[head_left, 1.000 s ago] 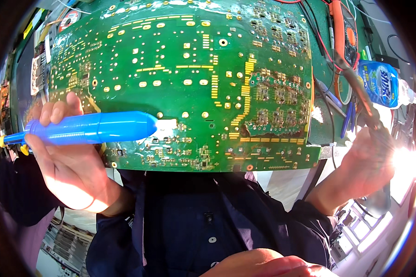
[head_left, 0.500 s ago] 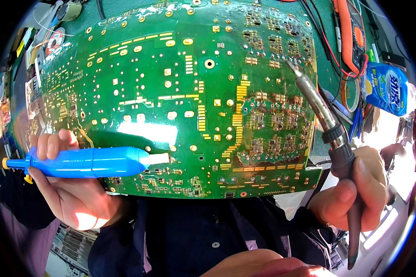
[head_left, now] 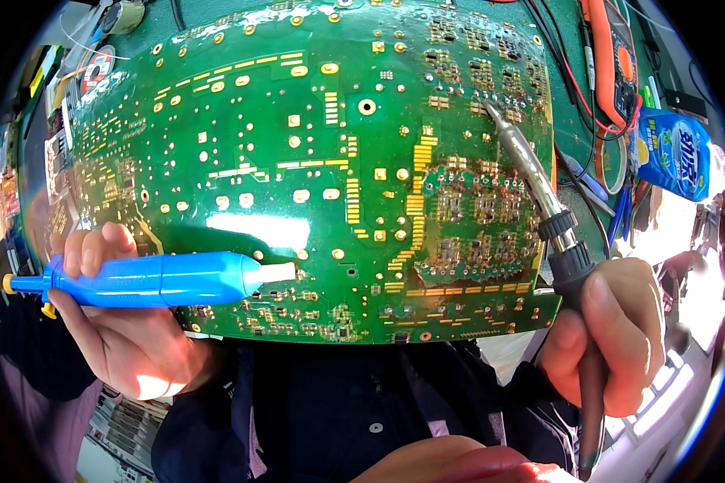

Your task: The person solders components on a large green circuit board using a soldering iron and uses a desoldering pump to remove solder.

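Observation:
A large green circuit board [head_left: 282, 113] with gold pads and clusters of small components fills most of the view. Below its lower left area, my left hand [head_left: 141, 350] is wrapped round a blue desoldering pump [head_left: 157, 280], whose pale nozzle points right, over the board's lower middle. My right hand [head_left: 612, 338] grips the dark handle of a soldering iron [head_left: 528, 169] at the board's right side. The iron slants up and left, its tip at a row of joints in the upper right component area; whether the tip touches them I cannot tell.
Along the right lie an orange multimeter [head_left: 600, 40] with red and black leads, a roll of tape [head_left: 619, 169], blue-handled tools [head_left: 620, 213] and a blue soft package [head_left: 673, 153]. At the upper left are a small spool [head_left: 98, 68] and assorted items at the board's edge.
Over the last second my right hand swung the iron upright and leftward over the board, its tip shifting slightly up-left most recently. The pump and board sit lower in view than at first.

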`<state>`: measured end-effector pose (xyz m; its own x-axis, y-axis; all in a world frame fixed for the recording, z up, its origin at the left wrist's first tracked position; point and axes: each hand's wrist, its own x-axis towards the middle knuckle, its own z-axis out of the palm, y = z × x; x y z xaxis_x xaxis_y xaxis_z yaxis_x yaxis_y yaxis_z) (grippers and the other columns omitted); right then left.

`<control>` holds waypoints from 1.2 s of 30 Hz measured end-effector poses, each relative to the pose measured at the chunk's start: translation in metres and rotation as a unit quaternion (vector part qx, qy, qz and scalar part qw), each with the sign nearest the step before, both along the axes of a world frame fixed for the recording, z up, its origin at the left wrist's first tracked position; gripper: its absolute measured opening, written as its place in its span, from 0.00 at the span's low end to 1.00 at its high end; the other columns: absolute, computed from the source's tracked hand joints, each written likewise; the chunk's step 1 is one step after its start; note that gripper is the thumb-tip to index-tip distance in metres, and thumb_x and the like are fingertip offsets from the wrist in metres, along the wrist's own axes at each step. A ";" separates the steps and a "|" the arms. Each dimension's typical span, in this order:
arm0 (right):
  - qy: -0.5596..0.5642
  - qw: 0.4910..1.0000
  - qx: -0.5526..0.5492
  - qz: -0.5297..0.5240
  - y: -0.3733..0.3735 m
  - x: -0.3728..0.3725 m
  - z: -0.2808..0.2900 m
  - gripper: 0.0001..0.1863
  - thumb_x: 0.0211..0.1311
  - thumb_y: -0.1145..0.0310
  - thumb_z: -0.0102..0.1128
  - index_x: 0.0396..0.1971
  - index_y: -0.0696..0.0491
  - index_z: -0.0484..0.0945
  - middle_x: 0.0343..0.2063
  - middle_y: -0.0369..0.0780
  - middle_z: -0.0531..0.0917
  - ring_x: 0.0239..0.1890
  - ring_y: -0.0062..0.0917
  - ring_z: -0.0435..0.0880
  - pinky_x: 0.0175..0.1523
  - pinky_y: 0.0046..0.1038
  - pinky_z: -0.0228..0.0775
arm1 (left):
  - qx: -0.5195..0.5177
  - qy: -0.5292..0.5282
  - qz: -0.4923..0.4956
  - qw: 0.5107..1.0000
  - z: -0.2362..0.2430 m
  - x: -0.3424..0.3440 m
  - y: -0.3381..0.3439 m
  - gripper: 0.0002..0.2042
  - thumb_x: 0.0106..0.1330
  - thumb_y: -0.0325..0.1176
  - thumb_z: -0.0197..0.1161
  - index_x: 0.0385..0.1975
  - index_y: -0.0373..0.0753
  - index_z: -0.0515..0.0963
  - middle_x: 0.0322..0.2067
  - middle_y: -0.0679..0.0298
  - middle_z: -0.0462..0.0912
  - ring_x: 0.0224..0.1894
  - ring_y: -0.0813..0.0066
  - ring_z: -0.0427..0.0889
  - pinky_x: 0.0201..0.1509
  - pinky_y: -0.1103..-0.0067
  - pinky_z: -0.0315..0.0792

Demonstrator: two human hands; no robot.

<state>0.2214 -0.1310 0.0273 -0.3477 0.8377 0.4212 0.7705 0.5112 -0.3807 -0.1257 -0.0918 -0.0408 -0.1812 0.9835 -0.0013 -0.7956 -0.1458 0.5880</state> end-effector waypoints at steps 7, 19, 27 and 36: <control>-0.004 1.000 0.005 0.014 -0.002 -0.001 -0.002 0.14 0.63 0.78 0.62 0.47 0.67 0.77 0.23 0.46 0.78 0.20 0.29 0.74 0.23 0.28 0.63 | 0.014 -0.012 -0.009 1.000 -0.001 0.001 -0.003 0.15 0.80 0.33 0.48 0.56 0.29 0.58 0.42 0.59 0.63 0.47 0.66 0.68 0.72 0.59 0.58; -0.044 0.997 0.052 0.023 -0.003 -0.007 -0.010 0.14 0.59 0.81 0.64 0.45 0.68 0.77 0.22 0.46 0.79 0.19 0.31 0.75 0.22 0.29 0.66 | 0.021 -0.005 -0.016 1.000 -0.003 0.001 -0.004 0.19 0.79 0.34 0.50 0.60 0.28 0.58 0.45 0.58 0.65 0.49 0.65 0.69 0.72 0.59 0.57; -0.032 0.999 0.031 0.025 -0.003 -0.006 -0.008 0.14 0.59 0.82 0.64 0.44 0.68 0.77 0.22 0.46 0.78 0.19 0.30 0.74 0.23 0.28 0.64 | 0.032 0.013 -0.018 0.999 -0.005 -0.001 -0.002 0.18 0.79 0.35 0.51 0.58 0.29 0.58 0.45 0.58 0.66 0.49 0.65 0.70 0.73 0.59 0.58; -0.021 0.999 0.028 0.004 -0.002 -0.017 -0.007 0.13 0.58 0.83 0.64 0.43 0.68 0.77 0.21 0.45 0.77 0.18 0.29 0.72 0.23 0.26 0.62 | -0.011 0.058 0.005 0.998 -0.001 -0.001 -0.005 0.16 0.81 0.36 0.47 0.57 0.29 0.61 0.44 0.57 0.67 0.50 0.64 0.71 0.74 0.58 0.57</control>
<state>0.2042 -0.1334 0.0204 -0.3731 0.8101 0.4524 0.7807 0.5375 -0.3187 -0.1266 -0.0969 -0.0423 -0.1921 0.9814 -0.0017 -0.7201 -0.1398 0.6796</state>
